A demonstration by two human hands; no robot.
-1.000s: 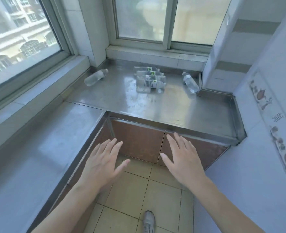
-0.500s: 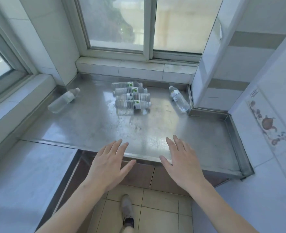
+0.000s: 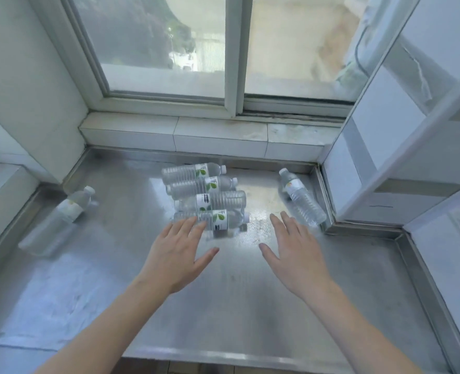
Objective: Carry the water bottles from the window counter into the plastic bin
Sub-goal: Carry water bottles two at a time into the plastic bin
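Here both hands, left hand [image 3: 176,255] and right hand [image 3: 295,252], hover spread and empty above the steel counter [image 3: 115,279], the left fingertips perhaps brushing the nearest of 4 clustered water bottles [image 3: 212,219].

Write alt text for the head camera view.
Two open, empty hands, left hand and right hand, reach over a steel counter toward four clustered water bottles lying below a window; single bottles lie far left and right.
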